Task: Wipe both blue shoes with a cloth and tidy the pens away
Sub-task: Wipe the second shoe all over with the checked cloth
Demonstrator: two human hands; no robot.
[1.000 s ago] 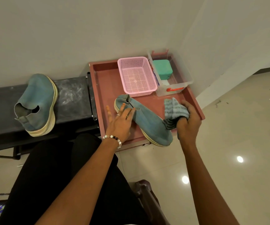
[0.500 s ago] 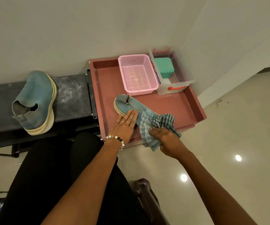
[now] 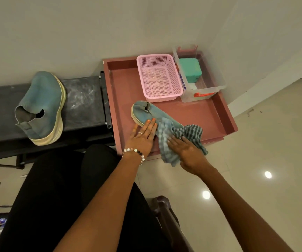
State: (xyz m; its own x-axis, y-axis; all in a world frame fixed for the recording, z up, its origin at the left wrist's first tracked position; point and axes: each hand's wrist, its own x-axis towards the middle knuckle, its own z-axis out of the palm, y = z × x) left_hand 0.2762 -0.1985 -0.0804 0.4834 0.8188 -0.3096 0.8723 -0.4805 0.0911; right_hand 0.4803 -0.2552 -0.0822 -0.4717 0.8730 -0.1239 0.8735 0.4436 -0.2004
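Head camera, looking down past my lap: my left hand lies flat, fingers straight and close together, their tips touching the near side of the blue slip-on fabric shoe with a cream sole, which lies in the shallow dusty-pink tray. My right hand presses the blue-and-grey striped cloth down over the toe end of that shoe, fingers spread and only loosely bent on top of the fabric; the cloth bunches out past my fingertips and hangs over the tray's near edge. A beaded bracelet circles my left wrist.

At the back of the tray stand a pink perforated plastic basket and, just beside it on the right, a clear plastic storage box with a red latch holding a small teal lidded container. The second blue slip-on shoe rests on its side on the dark scuffed bench to the left, well apart from the tray. I cannot make out the pens clearly; some small items lie blurred on the floor at lower left.
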